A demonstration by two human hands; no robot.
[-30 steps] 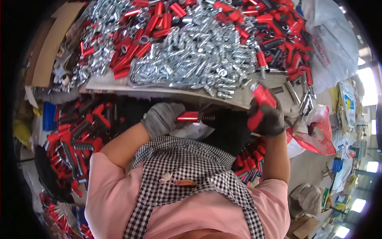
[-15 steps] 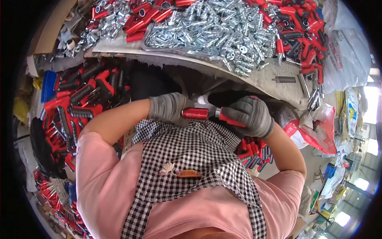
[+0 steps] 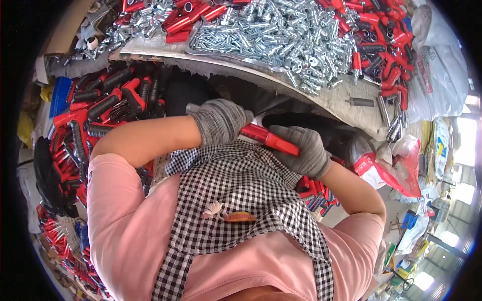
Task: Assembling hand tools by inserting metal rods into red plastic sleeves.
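Observation:
Over my lap, my left hand (image 3: 221, 121), in a grey knit glove, is closed around the left end of a shiny red metal tube (image 3: 255, 132). A silvery metal end (image 3: 192, 108) pokes out on the far side of that fist. My right hand (image 3: 304, 150), gloved alike, is wrapped round a red plastic-looking piece (image 3: 283, 144) in line with the tube. The two red parts meet between my hands, tilted down to the right. My fingers hide both outer ends, so the whole shape cannot be made out.
On the workbench (image 3: 329, 103) ahead lies a tray (image 3: 236, 54) heaped with silvery metal fittings (image 3: 281, 35). Red tubes (image 3: 193, 20) and red-and-black handles (image 3: 389, 45) are piled beside it. More such handles (image 3: 108, 103) fill the left side. A red-and-white bag (image 3: 386, 170) sits right.
The silvery gap between the two red parts has closed. My right hand has come left and slightly down, my left hand up and right, and the parts now slant.

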